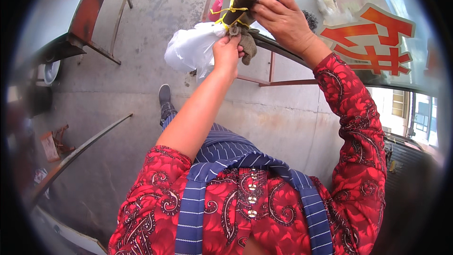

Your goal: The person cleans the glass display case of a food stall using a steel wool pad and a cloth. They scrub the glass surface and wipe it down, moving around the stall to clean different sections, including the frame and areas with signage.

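Observation:
A dark hollow tube (pixel 240 5) is tied with yellow string (pixel 233 9) at the corner of a metal-framed glass cabinet. Below it a white plastic bag (pixel 193 47) hangs. My left hand (pixel 226 53) pinches a brown-grey cloth (pixel 249 49) just under the tube, with the bag beside its fingers. The fingers of my right hand (pixel 283 17) are curled at the tube's right side, near its open upper end. Their tips are partly hidden, so whether they grip anything does not show.
Glass panes with large orange characters (pixel 375 42) stand at the right. A dark curly mass (pixel 310 20) shows near my right wrist. A pink container (pixel 216 7) stands behind the tube. At the left are a metal-topped table (pixel 53 3) and a long bar (pixel 88 145).

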A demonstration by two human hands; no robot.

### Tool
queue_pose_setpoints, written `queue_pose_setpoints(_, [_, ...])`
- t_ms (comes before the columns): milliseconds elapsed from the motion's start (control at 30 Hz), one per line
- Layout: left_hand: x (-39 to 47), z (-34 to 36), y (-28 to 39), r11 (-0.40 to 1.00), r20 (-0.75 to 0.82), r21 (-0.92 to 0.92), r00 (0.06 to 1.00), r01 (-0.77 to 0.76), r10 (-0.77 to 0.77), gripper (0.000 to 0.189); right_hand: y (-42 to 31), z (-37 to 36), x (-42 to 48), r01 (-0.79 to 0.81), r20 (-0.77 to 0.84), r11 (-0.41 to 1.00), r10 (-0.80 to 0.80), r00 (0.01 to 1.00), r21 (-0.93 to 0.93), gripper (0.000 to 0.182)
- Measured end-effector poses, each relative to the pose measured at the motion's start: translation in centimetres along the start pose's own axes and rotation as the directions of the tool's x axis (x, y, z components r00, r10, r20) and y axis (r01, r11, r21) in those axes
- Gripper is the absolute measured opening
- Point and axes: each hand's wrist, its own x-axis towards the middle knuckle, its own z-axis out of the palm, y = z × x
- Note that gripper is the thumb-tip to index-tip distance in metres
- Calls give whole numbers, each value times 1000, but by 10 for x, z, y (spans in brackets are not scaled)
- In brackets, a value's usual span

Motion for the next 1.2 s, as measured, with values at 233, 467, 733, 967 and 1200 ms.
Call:
queue_pose_setpoints(233, [1, 3, -5, 1000, 6, 25, 1000, -9, 9, 8, -19, 21, -25, -88, 6, 990, 88, 996, 106, 10])
queue_pose_setpoints(467, [2, -2, -5, 996, -47, 79, 998, -42, 45, 9, -37, 25, -1, -512, -329, 833, 553, 766, 208, 15])
queue_pose_setpoints(733, [-2, -4, -2, 988, -9, 157, 1000, -1, 2, 8, -78, 56, -7, -643, -291, 663, 747, 598, 382, 18])
queue_pose_setpoints(967, [1, -6, -5, 987, -22, 163, 1000, 13, -10, 11, -65, 40, 14, -671, -397, 583, 809, 433, 458, 22])
queue_pose_setpoints(1200, [7, -7, 3, 986, -14, 166, 1000, 8, -5, 10, -38, 9, 33, -655, -452, 588, 801, 392, 474, 31])
